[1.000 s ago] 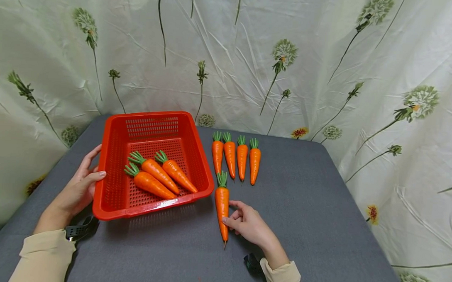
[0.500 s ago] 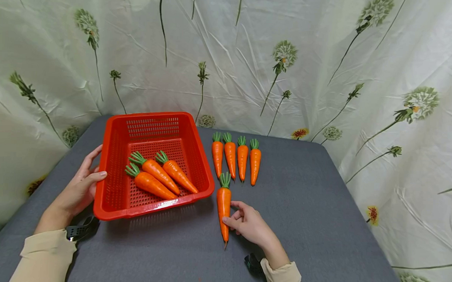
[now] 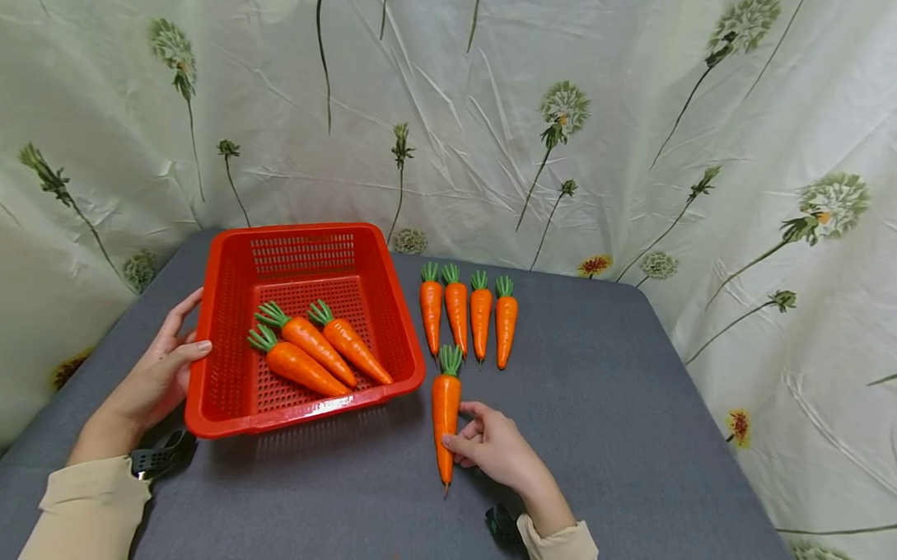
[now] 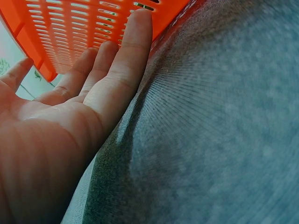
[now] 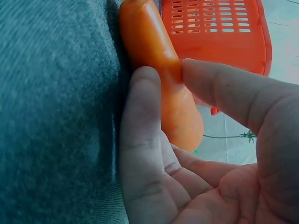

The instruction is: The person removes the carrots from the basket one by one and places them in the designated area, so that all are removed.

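A red plastic basket stands on the left of the table with three toy carrots lying inside. My left hand is at its left side, thumb resting on the rim. In the left wrist view, straight fingers lie against the perforated outer wall. Right of the basket, my right hand pinches the lower part of an orange carrot between thumb and fingertips. This carrot lies lengthwise, green top pointing away from me. The right wrist view shows the thumb on one side of the carrot and a finger on the other.
Behind the pinched carrot, several carrots lie side by side in a row, green tops away from me. A grey cloth covers the table. A curtain with a dandelion print hangs behind it.
The pinched carrot has shifted slightly to the right and its green top has turned right, standing a little straighter. The left hand and the basket have stayed in place.
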Demonstrator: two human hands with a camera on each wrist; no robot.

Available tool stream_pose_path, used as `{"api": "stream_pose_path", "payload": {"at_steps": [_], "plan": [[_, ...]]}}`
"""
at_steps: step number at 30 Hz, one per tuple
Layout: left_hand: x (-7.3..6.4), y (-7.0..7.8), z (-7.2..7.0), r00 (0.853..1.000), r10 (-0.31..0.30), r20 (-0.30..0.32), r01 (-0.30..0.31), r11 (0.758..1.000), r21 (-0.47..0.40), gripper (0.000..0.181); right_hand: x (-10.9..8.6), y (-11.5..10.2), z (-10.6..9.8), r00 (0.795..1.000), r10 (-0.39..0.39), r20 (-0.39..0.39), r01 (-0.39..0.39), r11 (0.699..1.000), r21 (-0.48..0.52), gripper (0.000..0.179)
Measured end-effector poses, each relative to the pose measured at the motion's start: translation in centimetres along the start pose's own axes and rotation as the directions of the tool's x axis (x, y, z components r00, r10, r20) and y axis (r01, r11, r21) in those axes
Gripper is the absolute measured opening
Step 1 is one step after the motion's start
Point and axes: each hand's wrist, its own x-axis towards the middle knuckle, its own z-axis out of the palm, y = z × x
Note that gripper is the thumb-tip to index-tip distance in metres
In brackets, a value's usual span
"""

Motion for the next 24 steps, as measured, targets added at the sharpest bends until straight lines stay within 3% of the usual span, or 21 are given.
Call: {"api": "stream_pose_path", "payload": {"at_steps": [14, 24], "plan": [[-0.15, -0.02, -0.13, 0.999, -0.033, -0.012, 0.033, 0.999, 0.019, 0.071, 0.43, -0.19, -0.21, 1.0, -0.01, 0.001, 0.01, 0.999, -0.042, 0.062], [-0.08, 0.03, -0.08, 1.0, -0.024, -0.006, 0.024, 1.0, 0.019, 0.071, 0.45, -0.08, -0.59, 1.0, -0.019, -0.01, 0.019, 0.999, -0.035, 0.065]]}}
